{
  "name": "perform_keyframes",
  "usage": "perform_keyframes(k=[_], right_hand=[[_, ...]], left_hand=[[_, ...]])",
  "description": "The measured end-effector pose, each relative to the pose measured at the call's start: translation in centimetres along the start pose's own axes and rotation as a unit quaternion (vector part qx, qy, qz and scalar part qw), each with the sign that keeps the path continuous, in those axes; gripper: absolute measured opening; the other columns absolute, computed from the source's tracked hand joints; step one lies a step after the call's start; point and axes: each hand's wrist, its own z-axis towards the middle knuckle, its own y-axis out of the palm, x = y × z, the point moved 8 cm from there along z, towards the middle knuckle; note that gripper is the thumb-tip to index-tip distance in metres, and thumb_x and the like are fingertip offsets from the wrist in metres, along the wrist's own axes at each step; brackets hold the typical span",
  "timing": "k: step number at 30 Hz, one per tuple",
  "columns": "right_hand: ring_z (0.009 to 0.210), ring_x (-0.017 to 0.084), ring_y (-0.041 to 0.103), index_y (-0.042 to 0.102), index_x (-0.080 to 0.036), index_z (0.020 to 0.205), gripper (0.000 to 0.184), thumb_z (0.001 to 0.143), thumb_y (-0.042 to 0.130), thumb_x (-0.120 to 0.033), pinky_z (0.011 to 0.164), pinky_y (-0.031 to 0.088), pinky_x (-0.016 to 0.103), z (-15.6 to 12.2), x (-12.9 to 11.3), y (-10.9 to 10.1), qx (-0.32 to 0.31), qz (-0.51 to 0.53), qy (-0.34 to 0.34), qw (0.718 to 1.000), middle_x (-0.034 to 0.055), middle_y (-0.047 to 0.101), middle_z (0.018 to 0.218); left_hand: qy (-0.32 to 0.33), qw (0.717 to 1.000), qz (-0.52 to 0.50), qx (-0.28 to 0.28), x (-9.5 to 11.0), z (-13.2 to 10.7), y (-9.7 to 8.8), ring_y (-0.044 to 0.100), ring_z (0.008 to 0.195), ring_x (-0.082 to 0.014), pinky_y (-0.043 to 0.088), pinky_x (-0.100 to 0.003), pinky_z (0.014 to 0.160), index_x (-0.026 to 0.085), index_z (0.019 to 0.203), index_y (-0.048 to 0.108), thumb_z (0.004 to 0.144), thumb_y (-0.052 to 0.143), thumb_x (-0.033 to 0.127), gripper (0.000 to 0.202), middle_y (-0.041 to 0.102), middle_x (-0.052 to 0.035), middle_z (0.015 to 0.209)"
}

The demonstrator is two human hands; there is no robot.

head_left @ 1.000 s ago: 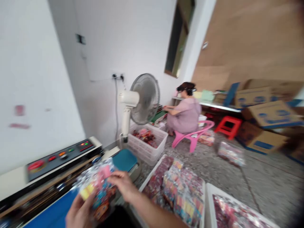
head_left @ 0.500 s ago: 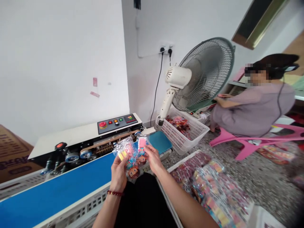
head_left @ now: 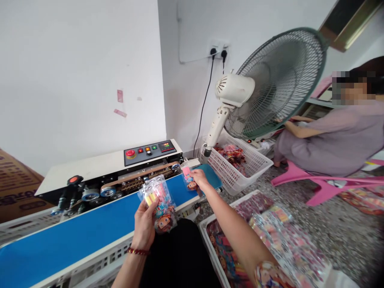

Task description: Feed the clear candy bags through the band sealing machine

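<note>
Head view: one packet (head_left: pixel 189 181) is pinched in the right hand (head_left: pixel 198 178) fingers at the blue belt's (head_left: pixel 90 234) far end, by the sealing rollers; a packet stack (head_left: pixel 157 204) is clamped in the left hand (head_left: pixel 144 226) at the belt's near edge.

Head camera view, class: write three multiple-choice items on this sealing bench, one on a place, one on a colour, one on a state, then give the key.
1. Where does the right hand hold its single packet?
A. over the conveyor belt's end
B. inside the white basket
C. on the fan

2. What colour is the conveyor belt?
A. green
B. blue
C. red

3. The left hand is
A. empty
B. pressing a button
C. gripping a bunch of packets

Key: A, packet sits above the belt; B, blue surface; C, fingers closed on packets.
</note>
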Motion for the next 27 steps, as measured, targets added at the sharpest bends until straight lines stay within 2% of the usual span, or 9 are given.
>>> perform_keyframes(k=[6,11,13,15,17,19,23,27], right_hand=[[0.042,0.010,0.043,0.060,-0.017,0.047,0.028,0.071,0.072,-0.022,0.048,0.032,0.024,0.2,-0.9,1.3,-0.044,-0.091,-0.008,0.995,-0.0011,0.050,0.041],[0.049,0.012,0.054,0.062,-0.017,0.050,0.029,0.076,0.071,-0.021,0.054,0.038,0.023,-0.8,-2.4,3.0,-0.082,-0.139,-0.018,0.987,0.0007,0.056,0.047],[0.058,0.015,0.061,0.067,-0.017,0.057,0.022,0.079,0.069,-0.019,0.059,0.041,0.024,-1.4,-3.3,3.4,-0.088,-0.156,-0.023,0.984,0.0025,0.062,0.055],[0.073,0.018,0.067,0.074,-0.018,0.074,0.012,0.082,0.064,-0.017,0.067,0.044,0.025,-2.0,-4.0,2.9,-0.074,-0.174,-0.025,0.982,0.0059,0.072,0.074],[0.091,0.021,0.069,0.075,-0.021,0.096,0.018,0.087,0.060,-0.019,0.075,0.045,0.027,-2.8,-4.5,1.8,-0.053,-0.212,-0.033,0.975,0.0082,0.075,0.097],[0.102,0.022,0.068,0.072,-0.023,0.109,0.024,0.091,0.056,-0.022,0.080,0.045,0.028,-3.8,-4.8,0.7,-0.043,-0.262,-0.054,0.963,0.0080,0.074,0.110],[0.109,0.019,0.066,0.068,-0.021,0.116,0.025,0.096,0.052,-0.021,0.086,0.044,0.026,-5.6,-4.6,0.0,-0.061,-0.318,-0.095,0.942,0.0074,0.072,0.117],[0.111,0.018,0.065,0.066,-0.021,0.119,0.025,0.097,0.054,-0.023,0.090,0.043,0.025,-6.3,-5.0,0.7,-0.069,-0.324,-0.110,0.937,0.0072,0.070,0.119]], left_hand=[[-0.005,1.000,0.015,-0.003,-0.8,0.2,1.0,0.071,0.065,-0.0208,0.056,-0.028,0.061,0.013,0.095,0.071,0.053,0.093,0.032,0.052,0.077,-0.0047,0.080],[-0.017,0.999,0.021,-0.017,-1.8,0.2,2.0,0.070,0.062,-0.0191,0.056,-0.028,0.060,0.013,0.096,0.071,0.053,0.094,0.033,0.053,0.077,-0.0046,0.078],[-0.019,0.999,0.024,-0.028,-2.0,0.2,2.4,0.069,0.060,-0.0184,0.056,-0.028,0.060,0.013,0.096,0.071,0.054,0.094,0.033,0.052,0.076,-0.0040,0.076],[-0.018,0.999,0.026,-0.040,-2.1,0.2,2.8,0.069,0.060,-0.0180,0.056,-0.028,0.061,0.013,0.097,0.071,0.054,0.093,0.034,0.053,0.076,-0.0041,0.077],[-0.014,0.998,0.031,-0.050,-2.1,0.3,3.1,0.070,0.063,-0.0178,0.056,-0.028,0.062,0.013,0.098,0.072,0.054,0.093,0.033,0.053,0.077,-0.0050,0.081],[-0.016,0.998,0.036,-0.052,-2.1,0.5,3.4,0.070,0.065,-0.0175,0.056,-0.027,0.063,0.012,0.096,0.072,0.054,0.093,0.033,0.052,0.077,-0.0059,0.083],[-0.033,0.998,0.041,-0.040,-3.0,0.5,3.6,0.067,0.060,-0.0165,0.054,-0.027,0.060,0.011,0.089,0.071,0.050,0.094,0.035,0.052,0.076,-0.0060,0.077],[-0.041,0.996,0.056,-0.057,-3.9,0.5,3.4,0.066,0.062,-0.0168,0.053,-0.028,0.062,0.012,0.091,0.071,0.052,0.092,0.036,0.050,0.076,-0.0061,0.079]])
